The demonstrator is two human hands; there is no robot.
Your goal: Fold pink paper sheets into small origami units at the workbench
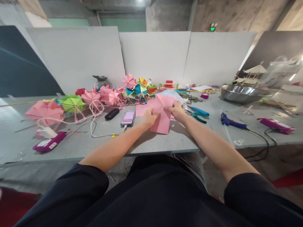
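Note:
A partly folded sheet of pink paper [162, 118] is held up over the near middle of the table, its top edge creased to a point. My left hand [149, 119] grips its left edge, thumb on the face toward me. On the opposite edge, higher up, my right hand [176, 111] pinches the sheet, with its thumb also in front. The fingers behind the paper are hidden. Another pink sheet [141, 109] lies flat on the table behind my left hand. Pale blue paper [171, 93] is spread behind the held sheet.
Folded paper umbrellas [111, 95] crowd the table's back left. A phone [127, 118] with a white cable and a black case [112, 114] lie left of my hands. Pliers [199, 118], a blue glue gun [233, 122], a purple power strip [276, 125] and a steel bowl [243, 94] are rightward.

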